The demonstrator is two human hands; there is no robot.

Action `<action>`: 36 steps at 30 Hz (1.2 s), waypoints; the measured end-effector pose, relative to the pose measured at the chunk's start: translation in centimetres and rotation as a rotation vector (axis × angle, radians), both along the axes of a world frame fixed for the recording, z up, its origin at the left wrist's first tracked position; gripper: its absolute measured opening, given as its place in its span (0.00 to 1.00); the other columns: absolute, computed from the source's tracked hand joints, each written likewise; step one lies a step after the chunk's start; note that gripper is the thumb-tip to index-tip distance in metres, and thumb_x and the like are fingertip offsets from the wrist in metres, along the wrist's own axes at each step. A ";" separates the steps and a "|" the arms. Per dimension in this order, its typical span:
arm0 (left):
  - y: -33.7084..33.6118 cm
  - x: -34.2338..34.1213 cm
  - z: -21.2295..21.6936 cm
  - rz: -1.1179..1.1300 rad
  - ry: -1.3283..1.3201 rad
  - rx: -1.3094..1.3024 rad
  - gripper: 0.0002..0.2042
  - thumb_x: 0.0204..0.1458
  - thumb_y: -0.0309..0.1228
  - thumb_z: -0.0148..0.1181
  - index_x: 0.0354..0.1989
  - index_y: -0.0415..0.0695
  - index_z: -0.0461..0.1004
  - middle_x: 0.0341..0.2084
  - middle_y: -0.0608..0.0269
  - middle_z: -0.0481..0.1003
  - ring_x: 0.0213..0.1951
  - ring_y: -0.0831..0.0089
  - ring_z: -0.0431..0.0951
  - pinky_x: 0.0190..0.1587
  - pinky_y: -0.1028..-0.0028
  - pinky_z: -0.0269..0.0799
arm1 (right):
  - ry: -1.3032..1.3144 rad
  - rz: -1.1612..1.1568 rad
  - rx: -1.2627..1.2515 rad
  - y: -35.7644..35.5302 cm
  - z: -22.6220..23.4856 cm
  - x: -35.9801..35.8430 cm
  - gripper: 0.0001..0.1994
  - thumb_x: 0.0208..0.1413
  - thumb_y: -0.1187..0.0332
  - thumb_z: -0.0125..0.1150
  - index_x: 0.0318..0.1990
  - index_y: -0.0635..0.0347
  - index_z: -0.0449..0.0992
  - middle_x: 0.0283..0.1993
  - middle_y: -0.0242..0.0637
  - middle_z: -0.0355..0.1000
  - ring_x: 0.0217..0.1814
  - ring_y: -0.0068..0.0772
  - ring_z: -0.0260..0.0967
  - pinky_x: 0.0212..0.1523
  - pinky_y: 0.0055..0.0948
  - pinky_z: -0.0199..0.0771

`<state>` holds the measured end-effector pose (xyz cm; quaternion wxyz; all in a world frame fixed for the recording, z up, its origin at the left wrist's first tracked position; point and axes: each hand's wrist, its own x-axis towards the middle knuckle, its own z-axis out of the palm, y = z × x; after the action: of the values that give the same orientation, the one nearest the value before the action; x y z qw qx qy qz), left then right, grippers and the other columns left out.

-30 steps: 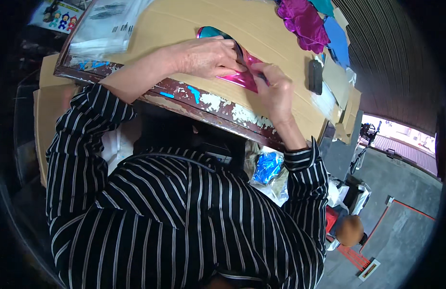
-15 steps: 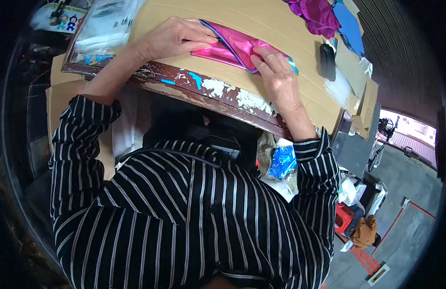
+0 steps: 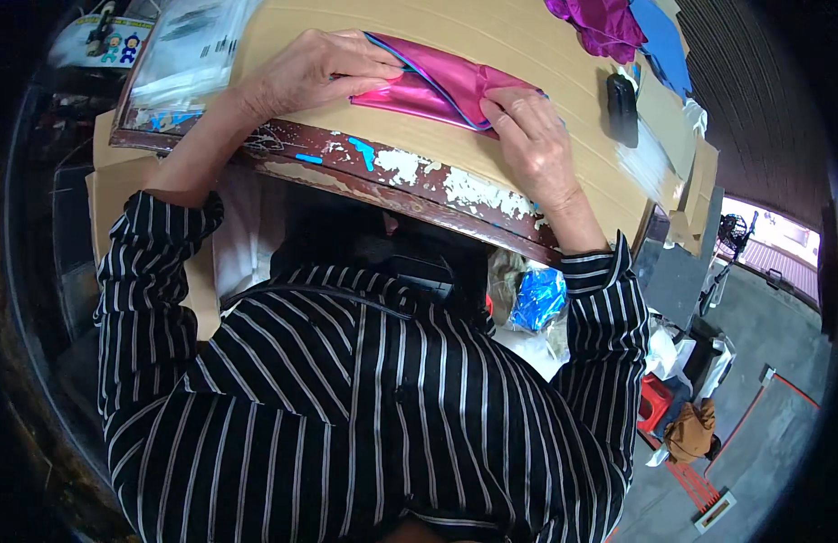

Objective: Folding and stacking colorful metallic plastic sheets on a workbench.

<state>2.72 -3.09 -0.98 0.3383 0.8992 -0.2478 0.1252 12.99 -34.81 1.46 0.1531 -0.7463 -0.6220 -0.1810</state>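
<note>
A folded piece of shiny magenta fabric [image 3: 437, 81] with a blue edging lies on a cardboard-covered table. My left hand [image 3: 333, 71] is closed on its left end, thumb and fingers pinching the layers near the blue edge. Over the right end, my right hand [image 3: 532, 131] has its fingers bent, thumb and fingertips gripping the fold. One flap crosses the piece slantwise between my hands. The far right end is partly hidden under my right hand.
Clear plastic bags [image 3: 188, 54] lie at the table's left. To the right sit a black oblong object [image 3: 622, 110], crumpled purple fabric [image 3: 609, 32] and blue material [image 3: 661, 41]. The worn brown table edge [image 3: 410, 185] runs nearest me. A red stool [image 3: 652, 404] stands on the floor.
My right hand has slid slightly right along the magenta fabric, and the multicoloured bit at its right end is now covered. My left hand keeps its pinch.
</note>
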 end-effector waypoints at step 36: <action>0.6 0.5 0.5 0.000 0.057 0.019 0.14 0.56 0.28 0.67 0.52 0.44 0.83 0.53 0.58 0.82 0.60 0.58 0.78 0.68 0.58 0.69 | 0.775 -0.377 0.157 2.0 -0.6 5.1 0.13 0.51 0.72 0.75 0.42 0.66 0.81 0.40 0.39 0.78 0.40 0.38 0.72 0.41 0.33 0.72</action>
<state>3.18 -2.48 -0.43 0.3367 0.9055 -0.2393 0.0973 18.07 -32.85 0.84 0.3958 -0.8456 -0.3558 0.0408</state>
